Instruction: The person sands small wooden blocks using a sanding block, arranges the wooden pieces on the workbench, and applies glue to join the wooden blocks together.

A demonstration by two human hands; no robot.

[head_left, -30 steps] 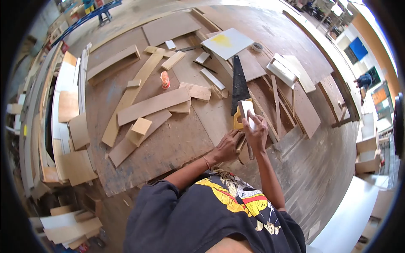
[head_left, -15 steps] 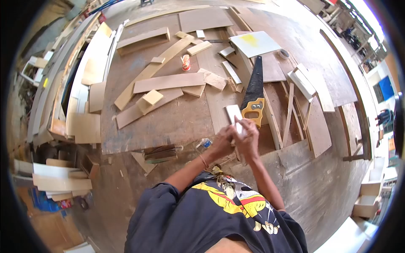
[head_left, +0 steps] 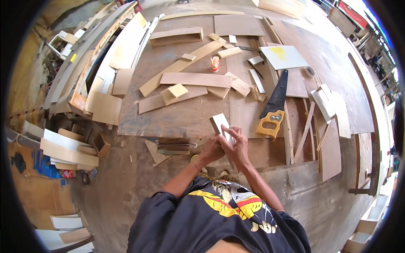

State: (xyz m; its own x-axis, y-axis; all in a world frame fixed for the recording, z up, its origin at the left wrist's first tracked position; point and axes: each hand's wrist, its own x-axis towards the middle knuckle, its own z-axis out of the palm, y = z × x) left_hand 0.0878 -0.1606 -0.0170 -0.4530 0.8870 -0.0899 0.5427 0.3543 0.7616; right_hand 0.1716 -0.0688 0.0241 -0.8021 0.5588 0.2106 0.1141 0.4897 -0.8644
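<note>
Between my hands, in front of my body, is a short white-faced wooden piece (head_left: pixel 219 122) with a brown side edge, tilted with its far end up. My left hand (head_left: pixel 211 149) is closed around its lower left side. My right hand (head_left: pixel 237 148) grips the lower right, its fingers lying over the white face. The lower end of the piece is hidden by the hands. To the right, a handsaw (head_left: pixel 274 103) with a yellow handle lies on the worktable (head_left: pixel 177 120), apart from both hands.
Wooden planks (head_left: pixel 194 79) and offcuts lie across the table, with a small orange-and-white can (head_left: pixel 214 64) among them. A white panel (head_left: pixel 283 57) with a yellow stain and a roll of tape (head_left: pixel 309 72) are at the right. Boards (head_left: pixel 69 148) are stacked at the lower left.
My view has turned left, so the table appears shifted right. Both hands still hold the white-faced piece, now lower and closer to me, with its brown side edge showing.
</note>
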